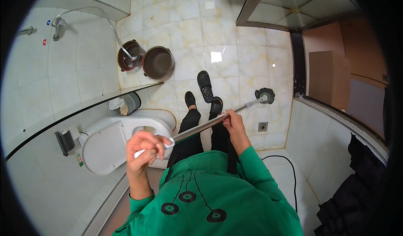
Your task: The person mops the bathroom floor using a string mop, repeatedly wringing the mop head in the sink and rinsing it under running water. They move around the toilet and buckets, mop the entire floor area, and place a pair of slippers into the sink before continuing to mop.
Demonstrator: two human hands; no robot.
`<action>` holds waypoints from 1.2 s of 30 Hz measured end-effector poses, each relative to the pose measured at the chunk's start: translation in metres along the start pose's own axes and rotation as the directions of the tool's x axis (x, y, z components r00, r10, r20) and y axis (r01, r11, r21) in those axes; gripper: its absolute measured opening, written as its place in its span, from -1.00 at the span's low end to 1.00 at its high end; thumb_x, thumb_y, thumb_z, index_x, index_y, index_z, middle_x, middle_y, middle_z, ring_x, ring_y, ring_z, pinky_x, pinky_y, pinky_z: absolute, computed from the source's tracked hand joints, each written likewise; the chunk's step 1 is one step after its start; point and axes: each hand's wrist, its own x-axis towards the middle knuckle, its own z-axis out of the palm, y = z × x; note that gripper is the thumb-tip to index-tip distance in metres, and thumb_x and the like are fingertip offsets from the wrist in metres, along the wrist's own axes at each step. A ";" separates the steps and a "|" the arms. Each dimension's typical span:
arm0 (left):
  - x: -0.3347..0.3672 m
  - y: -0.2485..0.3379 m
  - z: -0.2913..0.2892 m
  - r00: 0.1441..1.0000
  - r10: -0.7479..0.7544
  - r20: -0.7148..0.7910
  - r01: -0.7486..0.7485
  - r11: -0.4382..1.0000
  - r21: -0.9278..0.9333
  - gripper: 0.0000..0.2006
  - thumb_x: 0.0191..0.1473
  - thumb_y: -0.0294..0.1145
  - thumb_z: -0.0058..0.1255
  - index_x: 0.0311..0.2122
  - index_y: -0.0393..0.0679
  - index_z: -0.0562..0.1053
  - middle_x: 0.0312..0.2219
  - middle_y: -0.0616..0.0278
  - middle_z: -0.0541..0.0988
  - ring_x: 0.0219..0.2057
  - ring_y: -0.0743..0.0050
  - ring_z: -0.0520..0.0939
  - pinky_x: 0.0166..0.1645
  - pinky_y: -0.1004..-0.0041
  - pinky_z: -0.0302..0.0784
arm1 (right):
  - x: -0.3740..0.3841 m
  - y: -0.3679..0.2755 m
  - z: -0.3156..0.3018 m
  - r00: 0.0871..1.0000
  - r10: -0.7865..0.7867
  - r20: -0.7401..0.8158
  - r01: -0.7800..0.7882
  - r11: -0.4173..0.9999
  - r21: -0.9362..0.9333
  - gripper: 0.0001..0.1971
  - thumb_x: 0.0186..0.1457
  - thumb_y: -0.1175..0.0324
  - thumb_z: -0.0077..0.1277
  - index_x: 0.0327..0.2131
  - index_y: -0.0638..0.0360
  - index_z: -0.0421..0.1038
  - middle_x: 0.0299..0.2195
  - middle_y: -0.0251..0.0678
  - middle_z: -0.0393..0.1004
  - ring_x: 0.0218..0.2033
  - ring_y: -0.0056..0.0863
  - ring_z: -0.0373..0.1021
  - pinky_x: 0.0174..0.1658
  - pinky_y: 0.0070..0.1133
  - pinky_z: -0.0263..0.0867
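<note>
A mop with a long metal pole (pixel 201 127) slants across in front of my body, from lower left to upper right. Its dark, shaggy head (pixel 265 96) rests on the tiled floor to the right of my feet. My left hand (pixel 147 148) is curled round the white grip at the pole's near end. Further along, my right hand (pixel 235 129) wraps the pole, with its thumb along the top. A loose black slipper (pixel 205 87) lies just ahead of my feet.
Two brown buckets (pixel 158 62) stand at the far left, a shower hose hanging into one. A white toilet (pixel 103 150), a bin (pixel 132 103) and a glass panel edge (pixel 84 107) are on the left. Right are a floor drain (pixel 262 127), a black cable (pixel 294 173) and a doorway (pixel 299 64).
</note>
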 end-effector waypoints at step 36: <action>0.039 -0.033 -0.102 0.978 -0.024 0.206 -0.059 0.920 0.387 -0.86 0.06 -0.63 -0.05 -0.28 -0.19 0.51 -0.48 0.22 0.51 -0.43 0.35 0.50 -0.32 0.45 0.40 | 0.162 0.003 0.121 0.938 -0.190 -0.289 0.102 0.951 -0.293 -0.92 0.06 0.46 -0.16 -0.47 0.24 0.23 -0.68 -0.29 0.29 -0.70 -0.40 0.28 -0.59 -0.45 0.34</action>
